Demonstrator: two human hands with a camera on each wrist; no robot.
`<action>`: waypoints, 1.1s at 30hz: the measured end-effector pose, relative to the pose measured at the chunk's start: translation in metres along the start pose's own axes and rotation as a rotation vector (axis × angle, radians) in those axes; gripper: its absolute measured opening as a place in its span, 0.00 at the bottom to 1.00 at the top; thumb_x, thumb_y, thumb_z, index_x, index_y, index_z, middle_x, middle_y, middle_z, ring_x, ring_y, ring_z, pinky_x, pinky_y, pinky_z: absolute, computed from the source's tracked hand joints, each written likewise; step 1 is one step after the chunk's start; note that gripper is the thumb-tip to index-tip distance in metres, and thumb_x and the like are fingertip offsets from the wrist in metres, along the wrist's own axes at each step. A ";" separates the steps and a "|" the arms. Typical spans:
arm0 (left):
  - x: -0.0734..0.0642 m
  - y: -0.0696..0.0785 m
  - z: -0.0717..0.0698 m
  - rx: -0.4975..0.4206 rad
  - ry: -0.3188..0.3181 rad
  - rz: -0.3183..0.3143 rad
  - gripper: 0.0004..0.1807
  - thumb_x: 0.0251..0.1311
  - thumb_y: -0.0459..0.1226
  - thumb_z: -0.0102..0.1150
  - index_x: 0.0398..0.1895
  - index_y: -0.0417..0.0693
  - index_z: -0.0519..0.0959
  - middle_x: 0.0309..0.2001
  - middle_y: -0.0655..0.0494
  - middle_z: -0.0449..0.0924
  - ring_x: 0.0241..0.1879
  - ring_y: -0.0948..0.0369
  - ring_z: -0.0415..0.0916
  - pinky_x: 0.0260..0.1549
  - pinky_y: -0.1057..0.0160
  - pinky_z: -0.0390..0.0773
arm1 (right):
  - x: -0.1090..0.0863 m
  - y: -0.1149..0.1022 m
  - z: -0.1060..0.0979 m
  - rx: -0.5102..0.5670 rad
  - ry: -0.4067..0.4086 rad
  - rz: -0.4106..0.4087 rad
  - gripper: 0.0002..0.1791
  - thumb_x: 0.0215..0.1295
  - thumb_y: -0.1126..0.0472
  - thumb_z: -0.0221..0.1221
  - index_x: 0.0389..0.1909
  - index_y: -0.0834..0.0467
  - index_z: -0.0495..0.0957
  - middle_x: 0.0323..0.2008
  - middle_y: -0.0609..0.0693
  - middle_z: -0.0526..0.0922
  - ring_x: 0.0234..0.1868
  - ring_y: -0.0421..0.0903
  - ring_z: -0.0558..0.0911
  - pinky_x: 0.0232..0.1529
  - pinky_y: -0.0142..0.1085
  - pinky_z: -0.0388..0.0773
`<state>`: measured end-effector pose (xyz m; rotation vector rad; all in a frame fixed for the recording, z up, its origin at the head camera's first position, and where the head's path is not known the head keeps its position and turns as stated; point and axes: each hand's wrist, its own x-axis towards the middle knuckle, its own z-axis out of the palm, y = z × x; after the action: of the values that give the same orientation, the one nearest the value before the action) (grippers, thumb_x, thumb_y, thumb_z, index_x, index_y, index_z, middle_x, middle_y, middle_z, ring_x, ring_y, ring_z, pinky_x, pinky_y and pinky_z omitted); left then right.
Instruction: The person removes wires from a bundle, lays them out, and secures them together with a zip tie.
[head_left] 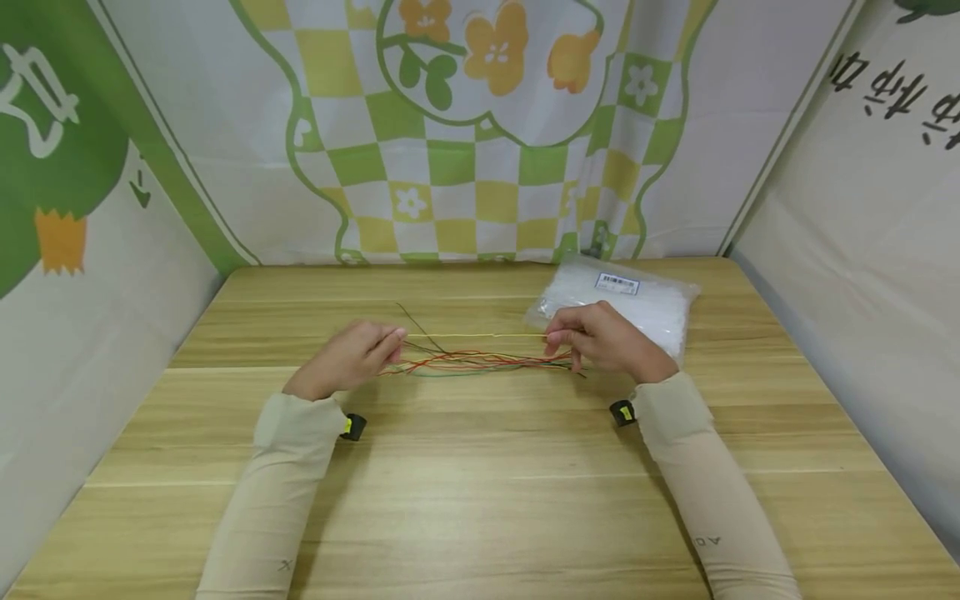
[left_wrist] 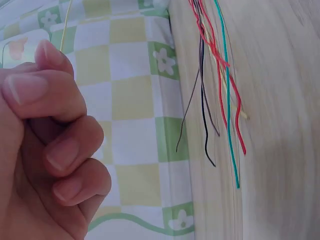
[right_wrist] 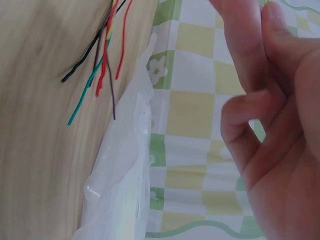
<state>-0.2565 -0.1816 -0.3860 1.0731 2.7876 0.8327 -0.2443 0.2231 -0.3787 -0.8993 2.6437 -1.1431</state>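
Note:
A thin yellow wire [head_left: 472,335] is stretched level between both hands, above the table. My left hand [head_left: 354,357] pinches its left end between thumb and forefinger, the other fingers curled. At the opposite end, my right hand [head_left: 600,340] pinches the wire with thumb and forefinger. Just below lies a loose bundle of red, black, green, brown and yellow wires [head_left: 480,360] on the tabletop. In the left wrist view, a green wire [left_wrist: 229,100] and red ones fan out from that bundle. The right wrist view shows the bundle's other ends, including a black wire [right_wrist: 82,65].
A clear plastic bag [head_left: 570,287] with a barcode label and white contents lies behind the right hand. The wooden table [head_left: 480,500] is bounded by a patterned cloth [head_left: 495,192] at the back and cloth walls at both sides.

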 end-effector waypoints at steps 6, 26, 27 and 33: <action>-0.003 -0.003 -0.003 0.059 0.033 -0.011 0.26 0.84 0.37 0.43 0.20 0.53 0.74 0.17 0.65 0.65 0.16 0.69 0.56 0.26 0.65 0.64 | -0.003 -0.001 0.000 0.051 -0.020 0.005 0.08 0.77 0.61 0.60 0.41 0.56 0.87 0.39 0.51 0.92 0.25 0.56 0.88 0.35 0.48 0.87; -0.009 -0.015 -0.007 -0.032 0.006 -0.016 0.30 0.84 0.38 0.45 0.13 0.55 0.66 0.13 0.66 0.58 0.13 0.72 0.51 0.22 0.67 0.62 | -0.001 0.009 0.004 -0.300 0.122 0.007 0.14 0.78 0.63 0.59 0.30 0.55 0.86 0.17 0.43 0.81 0.14 0.34 0.74 0.36 0.38 0.77; -0.010 -0.014 -0.008 -0.073 0.003 -0.014 0.30 0.84 0.38 0.45 0.13 0.54 0.66 0.13 0.66 0.58 0.13 0.71 0.51 0.22 0.67 0.62 | -0.002 0.008 0.004 -0.294 0.132 -0.003 0.14 0.78 0.64 0.59 0.30 0.55 0.86 0.16 0.43 0.80 0.14 0.34 0.73 0.34 0.37 0.76; -0.013 -0.013 -0.013 -0.175 -0.007 0.001 0.30 0.85 0.40 0.44 0.14 0.51 0.67 0.11 0.65 0.60 0.11 0.68 0.56 0.21 0.64 0.66 | -0.002 0.010 0.002 -0.243 0.186 -0.066 0.15 0.75 0.69 0.56 0.28 0.57 0.86 0.14 0.44 0.78 0.15 0.36 0.69 0.30 0.34 0.70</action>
<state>-0.2573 -0.2042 -0.3839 1.0460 2.6494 1.0476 -0.2468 0.2281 -0.3870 -0.9687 2.9751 -0.9776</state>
